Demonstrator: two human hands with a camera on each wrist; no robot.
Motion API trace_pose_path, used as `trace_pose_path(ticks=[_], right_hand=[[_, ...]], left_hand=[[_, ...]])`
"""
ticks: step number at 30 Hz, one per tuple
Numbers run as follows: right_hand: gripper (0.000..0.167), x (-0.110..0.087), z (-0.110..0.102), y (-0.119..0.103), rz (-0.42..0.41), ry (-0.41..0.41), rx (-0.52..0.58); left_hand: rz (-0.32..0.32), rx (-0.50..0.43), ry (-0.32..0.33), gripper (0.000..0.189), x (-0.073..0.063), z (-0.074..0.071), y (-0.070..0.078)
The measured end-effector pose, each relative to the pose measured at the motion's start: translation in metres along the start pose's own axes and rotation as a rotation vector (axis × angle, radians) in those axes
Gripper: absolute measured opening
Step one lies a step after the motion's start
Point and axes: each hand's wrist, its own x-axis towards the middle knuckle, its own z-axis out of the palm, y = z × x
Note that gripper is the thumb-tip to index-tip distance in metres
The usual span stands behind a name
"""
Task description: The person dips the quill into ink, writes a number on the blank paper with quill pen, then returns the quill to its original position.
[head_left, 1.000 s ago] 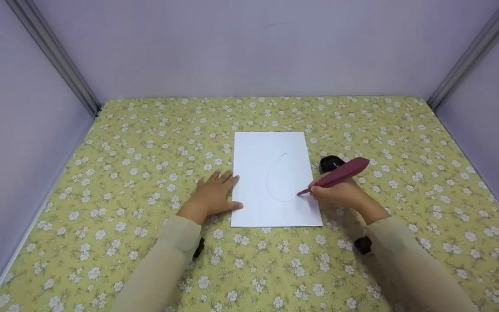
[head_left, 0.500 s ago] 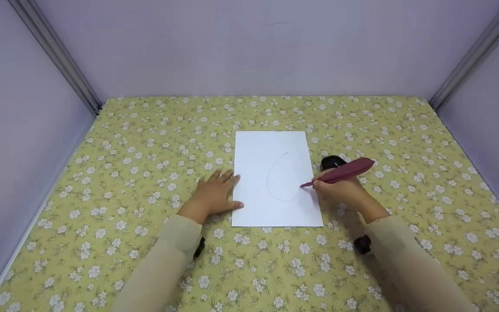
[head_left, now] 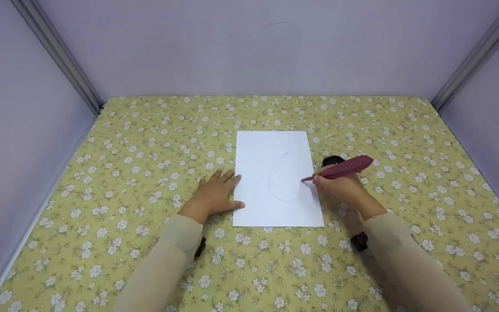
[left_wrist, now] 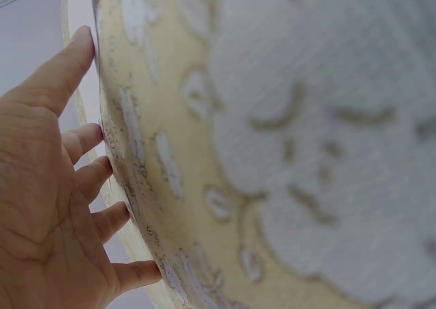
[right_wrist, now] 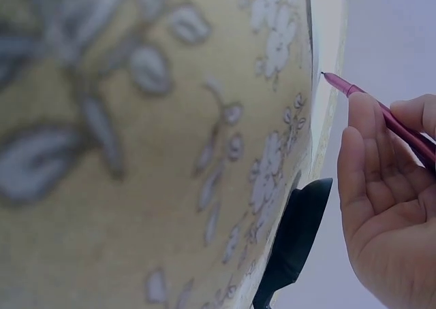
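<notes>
A sheet of white paper (head_left: 254, 151) lies upright on the flowered cloth in front of me, bearing a thin egg-shaped line left unclosed at its upper right. My right hand (head_left: 342, 188) pinches a maroon feather-shaped pen (head_left: 348, 167) near its lower end. The pen's tip is at the right end of the line, and its feather slants up to the right. In the right wrist view, thumb and fingers grip the pen (right_wrist: 354, 90). My left hand (head_left: 213, 194) lies with fingers spread, thumb and index fingertips on the paper's left edge; the left wrist view shows its palm (left_wrist: 41, 193).
A glossy black object (head_left: 332, 160) stands just beyond my right hand, partly hidden by it; the right wrist view shows it as a dark wedge (right_wrist: 296, 234). A yellow flowered cloth (head_left: 145, 130) covers the table. Pale panels (head_left: 249, 56) enclose the back and sides.
The pen tip has moved up along the paper's right side, and the drawn line now curves up from its bottom behind it. My left hand has stayed in place.
</notes>
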Motion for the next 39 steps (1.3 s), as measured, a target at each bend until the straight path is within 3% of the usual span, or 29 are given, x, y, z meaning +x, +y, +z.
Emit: trace_pose_path(ticks=[13, 21, 26, 39], right_hand=[[0.027, 0.011, 0.003, -0.009, 0.101, 0.017, 0.047], [0.028, 0.018, 0.007, -0.012, 0.06, 0.019, -0.012], [0.027, 0.022, 0.01, -0.016, 0.079, 0.034, -0.012], [0.026, 0.029, 0.019, -0.018, 0.032, 0.05, -0.032]], left_hand=[[0.002, -0.014, 0.003, 0.085, 0.0, 0.0, -0.001], [0.004, -0.004, 0.006, 0.085, 0.0, 0.0, 0.0], [-0.003, 0.004, 0.007, 0.085, 0.0, 0.0, 0.0], [-0.005, -0.009, 0.016, 0.084, -0.002, -0.001, 0.001]])
